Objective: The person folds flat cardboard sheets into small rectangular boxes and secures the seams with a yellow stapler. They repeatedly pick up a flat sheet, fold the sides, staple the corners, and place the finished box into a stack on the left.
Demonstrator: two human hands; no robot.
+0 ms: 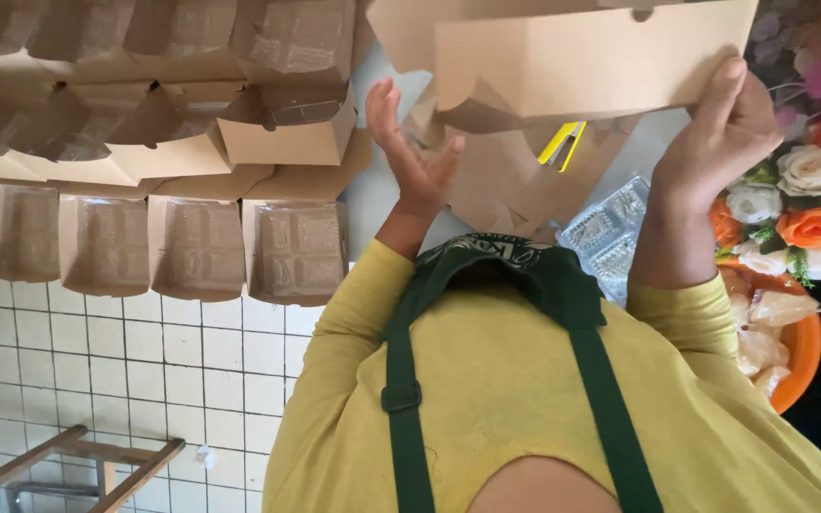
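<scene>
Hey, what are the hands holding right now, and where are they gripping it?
The right hand grips a flat brown cardboard box blank at its lower right corner. The left hand is open beside it, holding nothing.

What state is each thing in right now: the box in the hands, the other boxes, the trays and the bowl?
Cardboard box: only partly folded, gripped at its edge by the right hand.
Left hand: open, fingers spread, beside the box.
Finished boxes: folded up, lying in rows.
Plastic trays: clear, look empty.
Orange bowl: holds wrapped packets.
</scene>
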